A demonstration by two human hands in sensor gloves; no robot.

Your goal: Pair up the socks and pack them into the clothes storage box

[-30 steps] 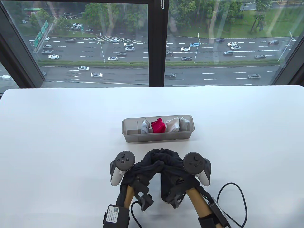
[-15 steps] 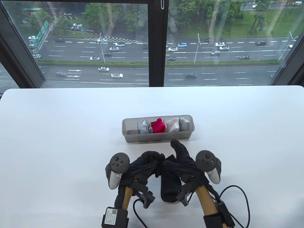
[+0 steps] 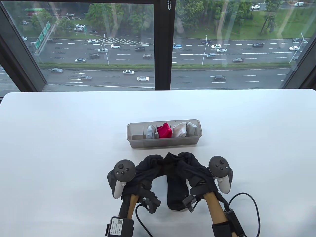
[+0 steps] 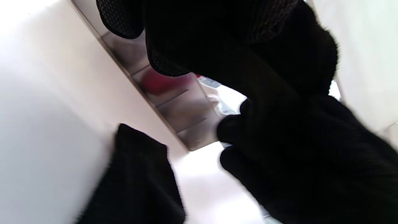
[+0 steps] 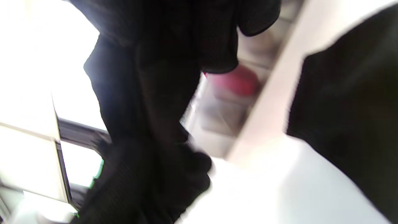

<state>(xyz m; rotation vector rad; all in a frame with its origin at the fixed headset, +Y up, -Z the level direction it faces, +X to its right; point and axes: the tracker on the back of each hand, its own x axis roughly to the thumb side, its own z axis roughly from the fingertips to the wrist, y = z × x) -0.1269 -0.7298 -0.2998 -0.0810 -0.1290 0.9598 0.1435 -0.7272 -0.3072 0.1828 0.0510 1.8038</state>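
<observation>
Socks, black ones (image 3: 175,190), lay on the table just in front of the storage box (image 3: 164,143). My left hand (image 3: 148,170) and right hand (image 3: 191,167) both pinched their top end. I judged them soft, light and floppy, best held by the folded middle.

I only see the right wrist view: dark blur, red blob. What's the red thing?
Observer: A folded red sock in a middle compartment of the translucent grey plastic storage box.
Operator: Alone in there?
Observer: No: a pale blue-grey sock left of it, a white sock and a grey sock right.
Operator: And the dark blur?
Observer: A black sock on the white table; left hand and right hand both grip its far end.
</observation>
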